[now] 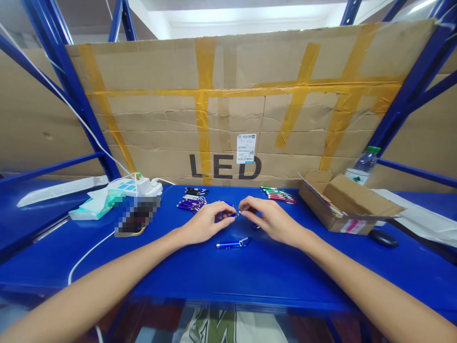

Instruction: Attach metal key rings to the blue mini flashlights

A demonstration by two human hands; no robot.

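Note:
My left hand (205, 221) pinches a small blue keychain flashlight (230, 212) just above the blue table (228, 271). Fingertips of my right hand (269, 219) meet that same flashlight at its right end. A second blue flashlight with a metal clip (233, 244) lies on the table just in front of both hands. Behind my left hand is a pile of purple and black flashlights (192, 199). Behind my right hand lies a row of green and red ones (278, 193).
An open cardboard box (342, 207) stands at the right, with a water bottle (362, 169) behind it and a dark mouse (383, 238) beside it. At the left are a power strip (137, 186), a tissue pack (94, 206) and a white cable (85, 255). A taped cardboard wall (228, 109) backs the table.

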